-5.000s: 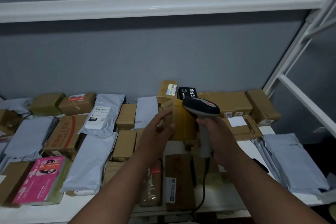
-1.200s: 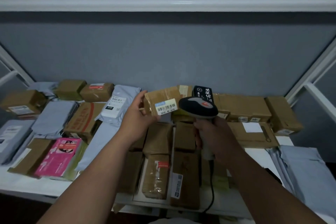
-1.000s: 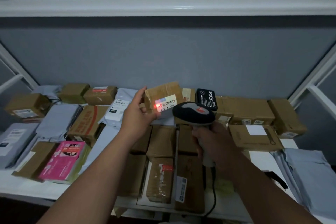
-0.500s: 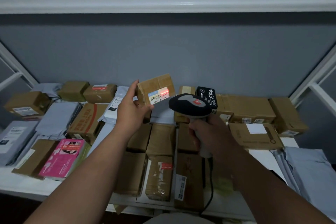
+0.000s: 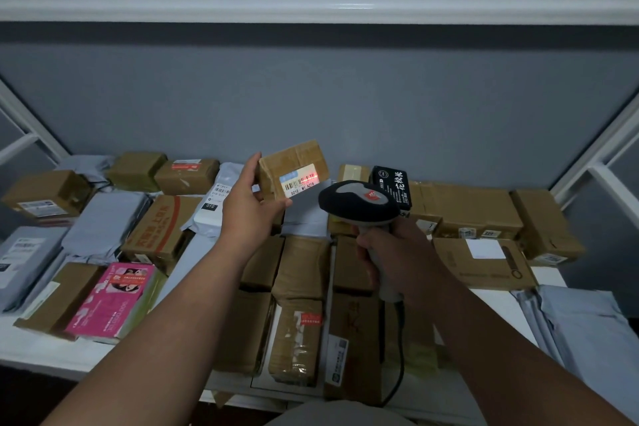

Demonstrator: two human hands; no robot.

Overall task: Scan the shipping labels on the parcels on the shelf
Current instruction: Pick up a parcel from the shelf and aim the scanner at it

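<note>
My left hand (image 5: 247, 209) holds a small brown cardboard parcel (image 5: 290, 166) up above the shelf, tilted, its white barcode label (image 5: 300, 183) facing me. A red scan line glows across the right part of that label. My right hand (image 5: 397, 252) grips the handle of a black and grey barcode scanner (image 5: 358, 206), whose head points at the label from just below and to the right. A dark cable hangs down from the scanner's handle. Scanner and parcel are apart.
The white shelf (image 5: 52, 349) is packed with brown boxes, grey mailer bags (image 5: 103, 221), a pink box (image 5: 114, 297) at front left and a black box (image 5: 392, 183) at the back. A white shelf beam (image 5: 311, 3) runs overhead; slanted white frame bars stand at both sides.
My left hand has kept the parcel raised with the label turned to the scanner. The red scan light stays on the label, toward its right end. The scanner has barely moved.
</note>
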